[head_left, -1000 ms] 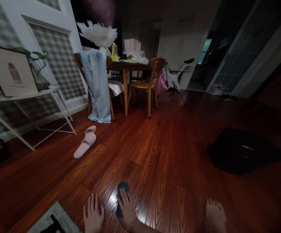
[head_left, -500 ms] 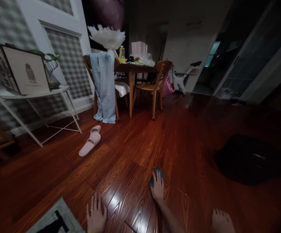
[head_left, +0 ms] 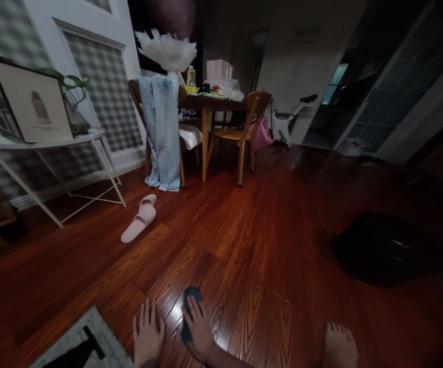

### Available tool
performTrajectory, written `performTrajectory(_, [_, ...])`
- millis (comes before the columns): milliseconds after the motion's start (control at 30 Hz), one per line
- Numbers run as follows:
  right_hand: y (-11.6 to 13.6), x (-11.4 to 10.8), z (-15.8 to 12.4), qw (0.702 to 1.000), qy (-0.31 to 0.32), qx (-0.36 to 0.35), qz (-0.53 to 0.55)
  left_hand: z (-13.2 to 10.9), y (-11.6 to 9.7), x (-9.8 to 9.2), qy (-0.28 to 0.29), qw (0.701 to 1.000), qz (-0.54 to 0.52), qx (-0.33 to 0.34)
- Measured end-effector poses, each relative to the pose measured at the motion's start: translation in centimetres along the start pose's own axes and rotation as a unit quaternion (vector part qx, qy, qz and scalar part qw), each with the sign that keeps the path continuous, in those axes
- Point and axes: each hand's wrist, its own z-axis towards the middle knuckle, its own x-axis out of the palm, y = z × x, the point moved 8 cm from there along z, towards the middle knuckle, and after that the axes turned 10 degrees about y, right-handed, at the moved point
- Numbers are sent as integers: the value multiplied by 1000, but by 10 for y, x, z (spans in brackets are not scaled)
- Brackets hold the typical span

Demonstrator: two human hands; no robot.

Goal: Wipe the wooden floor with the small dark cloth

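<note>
Right hand [head_left: 199, 329] pressing flat on a dark cloth [head_left: 189, 306], left hand [head_left: 147, 335] splayed open on the wooden floor [head_left: 252, 245] beside it, grey rug [head_left: 79, 347] near

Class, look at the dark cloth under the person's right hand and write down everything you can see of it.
The dark cloth is a small, soft-looking pad, blackish with a teal tinge, lying flat on the glossy red-brown wooden floor. The right hand presses down on it with spread fingers, covering its near half, so only its rounded far end and left edge show. The left hand rests flat on the floor beside it, not touching it. Its weave is too dim to tell.
</note>
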Motion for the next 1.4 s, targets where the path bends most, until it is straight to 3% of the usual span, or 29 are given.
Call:
performTrajectory(67, [27,9,0,997,39,-73,11,0,0,1,1,1000,1,3])
performTrajectory(133, [33,9,0,991,58,-117,18,1,0,2,0,1000,1,6])
performTrajectory(233, [7,-6,0,990,69,-124,11,1,1,3,-1,1000,-2,4])
performTrajectory(333, [-61,-46,-7,1000,-7,5,-12,0,0,1,3,1000,-1,-1])
performTrajectory(467, [-164,-100,-57,972,-130,195,-25,-2,-3,-4,-2,1000,2,2])
performTrajectory(567, [-223,-124,-117,917,-222,330,-28,-3,-2,-3,-3,1000,-8,4])
performTrajectory(667, [-246,-130,-170,826,-327,458,-23,-3,-1,0,2,1000,-16,7])
performTrajectory(733, [-241,-124,-181,786,-358,504,-17,-2,0,1,4,1000,-16,7])
performTrajectory(833, [-214,-113,-160,777,-355,519,-13,-2,0,-1,7,1000,-13,4])
performTrajectory(967, [-158,-93,-92,860,-289,420,-27,-3,-1,-5,9,1000,-9,4])
performTrajectory(1133, [-53,-41,-10,974,-131,183,-12,-2,1,-4,-6,1000,-10,2])
performTrajectory(1200, [-12,-19,11,994,-72,84,-4,-2,2,-1,-8,1000,-8,5])
performTrajectory(1267, [12,-6,23,999,-45,24,-5,-1,2,0,-10,1000,-4,6])
performTrajectory(1333, [17,-3,32,999,-31,-9,3,-1,2,1,-10,1000,5,7])
performTrajectory(1400, [1,-13,37,999,-32,-5,14,-1,1,1,-9,1000,14,8])
